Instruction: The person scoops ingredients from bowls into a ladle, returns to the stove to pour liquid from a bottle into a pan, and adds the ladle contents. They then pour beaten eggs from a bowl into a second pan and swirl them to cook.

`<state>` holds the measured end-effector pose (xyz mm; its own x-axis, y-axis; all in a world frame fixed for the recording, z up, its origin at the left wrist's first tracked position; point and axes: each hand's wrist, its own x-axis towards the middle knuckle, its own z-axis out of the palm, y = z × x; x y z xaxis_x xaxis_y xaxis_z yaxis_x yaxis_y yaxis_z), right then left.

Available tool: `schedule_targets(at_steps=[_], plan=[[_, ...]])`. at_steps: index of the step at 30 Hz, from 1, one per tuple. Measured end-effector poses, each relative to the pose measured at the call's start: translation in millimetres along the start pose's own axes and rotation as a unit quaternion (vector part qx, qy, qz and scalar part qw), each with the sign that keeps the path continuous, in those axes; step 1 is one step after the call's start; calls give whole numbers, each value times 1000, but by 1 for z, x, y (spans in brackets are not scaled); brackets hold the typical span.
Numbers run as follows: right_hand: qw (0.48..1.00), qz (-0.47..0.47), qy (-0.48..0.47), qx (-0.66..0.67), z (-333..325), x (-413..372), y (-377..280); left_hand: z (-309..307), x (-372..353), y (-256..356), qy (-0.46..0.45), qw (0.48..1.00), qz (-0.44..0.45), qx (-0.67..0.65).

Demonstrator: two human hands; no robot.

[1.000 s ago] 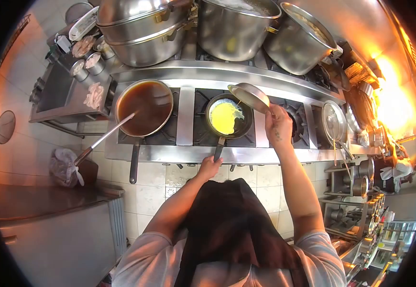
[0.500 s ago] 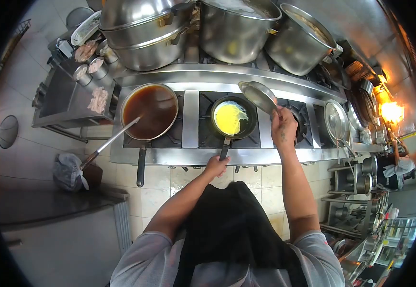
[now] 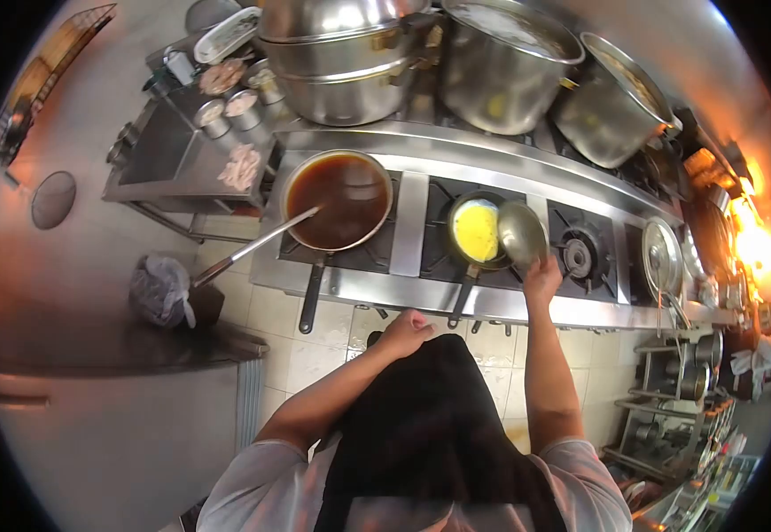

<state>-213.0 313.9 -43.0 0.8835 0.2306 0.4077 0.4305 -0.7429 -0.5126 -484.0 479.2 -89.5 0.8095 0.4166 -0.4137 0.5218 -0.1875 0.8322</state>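
Note:
A small black frying pan (image 3: 465,199) sits on the middle burner with yellow egg (image 3: 476,232) spread in it; its handle points toward me. My right hand (image 3: 542,277) grips a round metal bowl (image 3: 524,234) by its near edge. The bowl is tilted and covers the right side of the pan in this view. My left hand (image 3: 406,333) is curled closed in front of the stove, left of the pan handle and apart from it, with nothing visible in it.
A wide pan of brown liquid (image 3: 339,202) with a long-handled ladle (image 3: 257,246) stands on the left burner. Large steel pots (image 3: 502,84) line the back. A bare burner (image 3: 578,257) lies at right. Flames (image 3: 758,239) glow far right, near another person (image 3: 758,359).
My left hand has let go of the pan handle and drawn back toward me. The bowl has come down closer to the pan. The whole view has shifted and turned.

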Motion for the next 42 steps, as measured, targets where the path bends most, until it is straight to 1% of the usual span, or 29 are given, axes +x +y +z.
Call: schedule_targets(at_steps=[1,2,3,4,5,6,7,9,11,12,13,14,15,17,18,19,21,25,28,30,31,32,33,34,35,36,39,41,42], plan=[[1000,-8,-3,10,12,-2,8,-4,-3,-2,-22,1000,17,-5],[958,179,-20,221,21,-6,13,-9,-8,0,-47,998,5,-37],[839,356,-40,410,25,-13,19,-13,-17,6,-37,999,-1,-39],[838,352,-50,414,27,-20,27,-16,-24,15,-33,999,-9,-43],[716,409,-65,562,28,-22,32,-18,-28,21,-25,999,-13,-47],[564,451,-83,687,29,-23,32,-12,-29,22,-9,996,18,-92],[538,427,-98,720,26,-24,20,-8,-30,29,11,989,51,-136],[529,426,-132,722,15,-30,-13,-5,-34,53,53,985,63,-150],[578,358,-219,700,-7,-46,-60,-13,-43,89,151,965,116,-178],[596,327,-261,685,-19,-53,-87,-17,-39,96,163,964,120,-174],[619,305,-278,668,-32,-62,-113,-19,-34,101,196,938,173,-226],[616,284,-297,672,-43,-69,-136,-22,-31,105,227,906,224,-278],[612,267,-314,675,-47,-75,-155,-30,-34,111,233,906,223,-275],[621,244,-327,669,-42,-84,-181,-54,-48,124,274,860,202,-381],[636,216,-334,661,-39,-86,-194,-67,-54,126,296,859,196,-369],[627,206,-349,666,-45,-86,-212,-81,-58,128,318,856,194,-358],[668,170,-371,622,-33,-88,-236,-110,-62,124,336,841,198,-376],[688,88,-406,595,-34,-91,-273,-209,-58,113,341,821,187,-418],[766,14,-361,532,-37,-97,-256,-327,-62,108,388,814,173,-396],[830,40,-300,468,-30,-103,-222,-414,-44,77,422,819,171,-349],[856,99,-274,428,-25,-110,-201,-454,-35,56,441,832,137,-309],[861,164,-235,421,-21,-124,-178,-486,-18,30,462,826,138,-291],[841,254,-210,429,-25,-136,-164,-517,-1,0,446,836,104,-301],[846,307,-176,398,-28,-151,-150,-539,20,-29,462,811,85,-350],[843,349,-150,381,-32,-164,-147,-562,39,-61,415,826,81,-372],[841,367,-123,377,-36,-175,-147,-572,55,-78,447,800,32,-398],[843,408,-33,349,-54,-209,-175,-609,124,-173,382,792,5,-477],[872,377,-16,312,-67,-225,-188,-615,155,-201,386,779,-10,-494],[880,379,-8,288,-71,-230,-193,-619,166,-208,351,785,-32,-510]])
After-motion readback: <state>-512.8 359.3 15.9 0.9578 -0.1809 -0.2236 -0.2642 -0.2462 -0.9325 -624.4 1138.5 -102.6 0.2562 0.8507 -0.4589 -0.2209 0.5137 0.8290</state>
